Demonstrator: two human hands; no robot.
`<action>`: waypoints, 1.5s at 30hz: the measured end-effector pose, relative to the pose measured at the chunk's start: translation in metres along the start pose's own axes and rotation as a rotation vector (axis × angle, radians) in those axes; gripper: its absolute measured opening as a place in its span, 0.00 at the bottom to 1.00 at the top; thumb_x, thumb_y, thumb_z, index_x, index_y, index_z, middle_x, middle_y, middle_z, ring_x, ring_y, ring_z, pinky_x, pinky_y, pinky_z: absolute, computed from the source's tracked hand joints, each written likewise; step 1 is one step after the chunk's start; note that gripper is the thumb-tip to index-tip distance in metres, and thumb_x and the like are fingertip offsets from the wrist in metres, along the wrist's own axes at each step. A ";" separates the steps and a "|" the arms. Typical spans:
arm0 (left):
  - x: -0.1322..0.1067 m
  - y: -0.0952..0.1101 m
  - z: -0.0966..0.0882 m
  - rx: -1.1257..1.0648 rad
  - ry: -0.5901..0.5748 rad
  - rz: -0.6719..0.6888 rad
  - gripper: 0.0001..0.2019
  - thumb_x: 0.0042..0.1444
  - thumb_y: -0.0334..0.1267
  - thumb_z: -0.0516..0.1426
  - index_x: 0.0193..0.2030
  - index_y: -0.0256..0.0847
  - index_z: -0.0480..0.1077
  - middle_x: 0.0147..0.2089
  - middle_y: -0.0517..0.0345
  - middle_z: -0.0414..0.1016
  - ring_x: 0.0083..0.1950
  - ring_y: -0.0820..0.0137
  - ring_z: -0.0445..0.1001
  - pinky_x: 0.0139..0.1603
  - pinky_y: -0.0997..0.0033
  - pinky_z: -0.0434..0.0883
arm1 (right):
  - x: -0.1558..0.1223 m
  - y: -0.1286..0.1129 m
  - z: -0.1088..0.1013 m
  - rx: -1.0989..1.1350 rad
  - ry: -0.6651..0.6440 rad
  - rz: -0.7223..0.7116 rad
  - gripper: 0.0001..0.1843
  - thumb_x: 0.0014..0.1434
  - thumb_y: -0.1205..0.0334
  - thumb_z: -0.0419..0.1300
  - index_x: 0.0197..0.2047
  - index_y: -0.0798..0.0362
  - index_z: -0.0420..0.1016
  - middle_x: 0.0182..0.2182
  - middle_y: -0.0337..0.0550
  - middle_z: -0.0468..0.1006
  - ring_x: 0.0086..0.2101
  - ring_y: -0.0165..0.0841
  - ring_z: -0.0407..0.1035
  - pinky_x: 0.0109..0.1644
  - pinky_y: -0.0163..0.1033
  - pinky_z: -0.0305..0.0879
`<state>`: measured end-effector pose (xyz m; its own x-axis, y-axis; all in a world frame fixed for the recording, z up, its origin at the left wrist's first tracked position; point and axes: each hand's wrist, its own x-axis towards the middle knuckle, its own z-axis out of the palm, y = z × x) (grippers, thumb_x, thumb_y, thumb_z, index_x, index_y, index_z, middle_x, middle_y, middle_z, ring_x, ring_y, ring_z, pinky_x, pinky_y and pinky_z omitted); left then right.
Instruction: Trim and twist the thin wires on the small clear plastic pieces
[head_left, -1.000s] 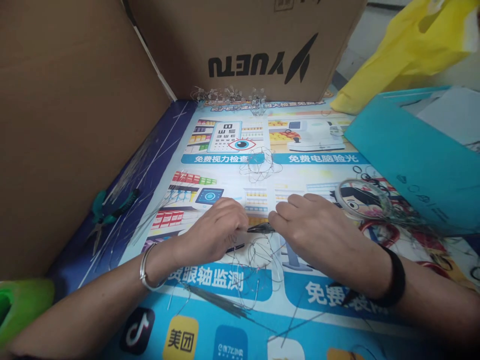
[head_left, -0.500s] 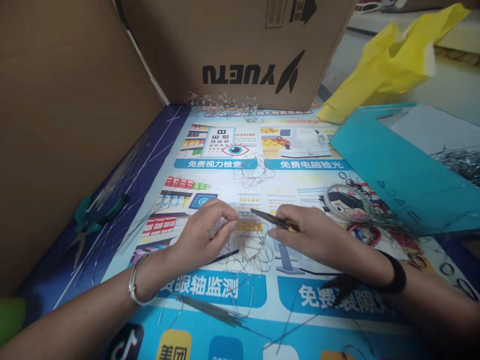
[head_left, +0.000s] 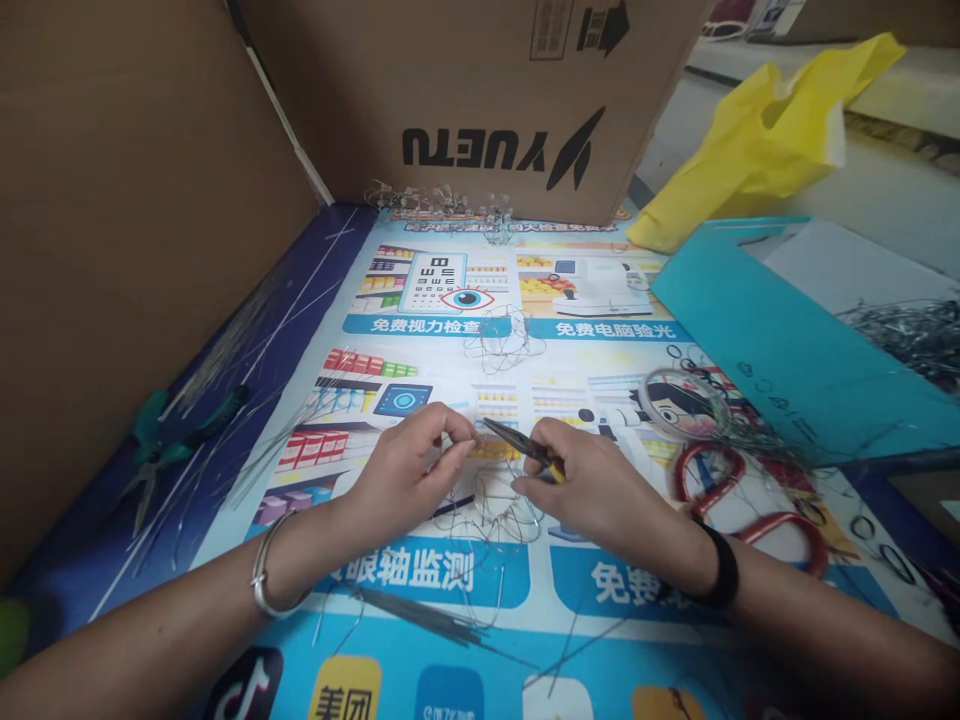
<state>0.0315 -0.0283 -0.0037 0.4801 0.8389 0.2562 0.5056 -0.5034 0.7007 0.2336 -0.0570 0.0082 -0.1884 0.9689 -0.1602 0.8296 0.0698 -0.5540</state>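
Note:
My left hand is closed, thumb and index finger pinching a thin wire whose end is hard to make out. Just below its fingertips is a looped wire piece of bent, twisted strands. My right hand grips needle-nose pliers with dark jaws and a bit of yellow on the handle. The pliers' tips point left, close to the left fingertips. Whether the jaws touch the wire cannot be told. A second looped wire piece lies farther back on the printed sheet.
Straight wires lie in front. Teal-handled pliers rest at left, red-handled scissors and a tape roll at right. A teal box holds wire pieces. Cardboard walls the back; a yellow bag lies behind the box.
My right hand has moved left with the pliers, bringing their tips nearer my left fingertips. Its forearm has shifted, exposing more of the red scissor handles. My left hand has barely moved.

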 end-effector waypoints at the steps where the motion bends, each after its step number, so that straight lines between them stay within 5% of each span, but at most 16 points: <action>1: 0.001 0.001 0.000 0.003 -0.011 -0.010 0.02 0.56 0.30 0.51 0.34 0.39 0.64 0.33 0.60 0.70 0.34 0.74 0.68 0.36 0.73 0.66 | 0.000 0.000 0.000 -0.004 0.003 0.001 0.07 0.49 0.61 0.56 0.28 0.52 0.60 0.25 0.37 0.70 0.25 0.28 0.61 0.26 0.32 0.46; 19: 0.000 0.004 -0.001 -0.150 -0.042 -0.095 0.02 0.56 0.33 0.52 0.33 0.38 0.64 0.31 0.60 0.70 0.32 0.75 0.68 0.33 0.74 0.67 | 0.004 -0.007 0.006 0.021 0.059 -0.037 0.02 0.49 0.68 0.54 0.28 0.53 0.62 0.22 0.36 0.68 0.22 0.26 0.58 0.25 0.31 0.45; 26: 0.002 0.009 -0.003 -0.263 -0.128 -0.158 0.08 0.55 0.32 0.52 0.43 0.39 0.63 0.36 0.59 0.71 0.36 0.74 0.70 0.37 0.72 0.68 | 0.006 -0.007 0.007 0.130 0.134 -0.057 0.03 0.49 0.69 0.53 0.29 0.52 0.62 0.21 0.34 0.66 0.22 0.26 0.58 0.26 0.31 0.49; 36: 0.002 0.017 -0.009 -0.269 -0.193 -0.214 0.04 0.56 0.35 0.52 0.33 0.38 0.66 0.28 0.61 0.70 0.29 0.76 0.66 0.29 0.76 0.65 | 0.005 -0.009 0.007 0.126 0.119 -0.114 0.02 0.49 0.68 0.53 0.28 0.52 0.62 0.22 0.34 0.67 0.23 0.26 0.59 0.26 0.31 0.51; 45: 0.000 0.015 -0.005 -0.203 -0.117 -0.158 0.05 0.57 0.34 0.52 0.34 0.38 0.67 0.30 0.62 0.71 0.30 0.76 0.67 0.30 0.77 0.65 | 0.006 -0.008 0.006 0.130 0.105 -0.127 0.03 0.49 0.68 0.54 0.30 0.52 0.63 0.22 0.34 0.67 0.23 0.26 0.58 0.27 0.31 0.50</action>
<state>0.0351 -0.0347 0.0102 0.4926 0.8680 0.0626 0.4324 -0.3065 0.8480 0.2229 -0.0535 0.0069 -0.2255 0.9742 -0.0003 0.7269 0.1681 -0.6658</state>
